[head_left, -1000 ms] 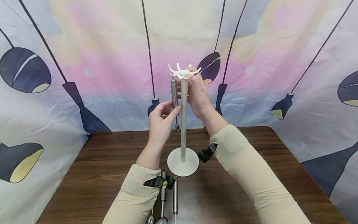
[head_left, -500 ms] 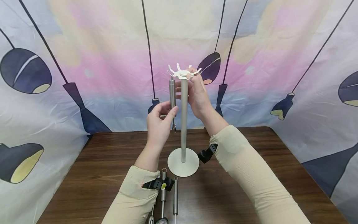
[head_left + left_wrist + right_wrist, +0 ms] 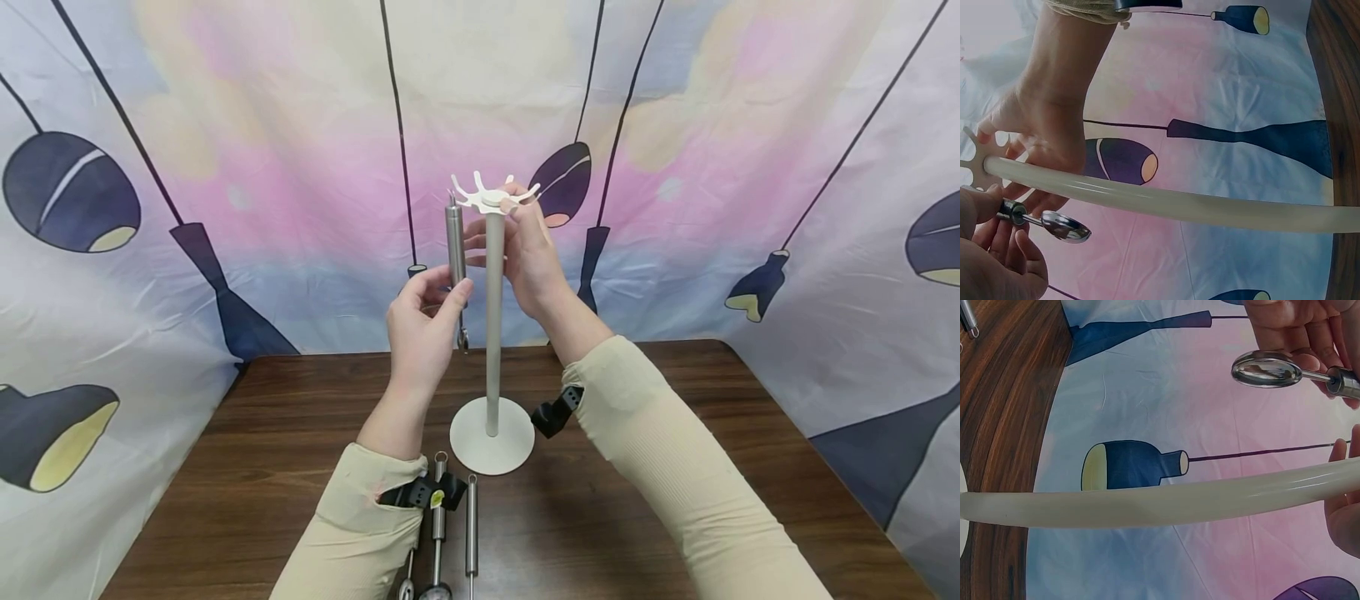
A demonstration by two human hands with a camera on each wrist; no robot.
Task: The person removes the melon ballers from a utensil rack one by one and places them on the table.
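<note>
My left hand (image 3: 420,329) pinches the thick steel handle of a small metal spoon (image 3: 455,242) between thumb and fingers. The spoon is upright with its shiny oval bowl (image 3: 1266,369) pointing down, and its top end is close beside the hook tips. A white utensil stand (image 3: 492,333) rises just to the right, with curved hooks around its top and a round base on the table. My right hand (image 3: 528,254) holds the stand's top by a hook, thumb and forefinger on it, other fingers reaching behind the pole toward the spoon handle.
Several more steel-handled utensils lie at the front of the wooden table (image 3: 637,467), including one with a slim handle (image 3: 471,525) and one with a rounded head (image 3: 435,590), partly under my left sleeve (image 3: 352,525). A printed curtain (image 3: 300,167) hangs behind the table.
My left hand has shifted a little to the left with the spoon, so the handle's top stands farther out from the stand. The right hand keeps its hold and has barely moved.
</note>
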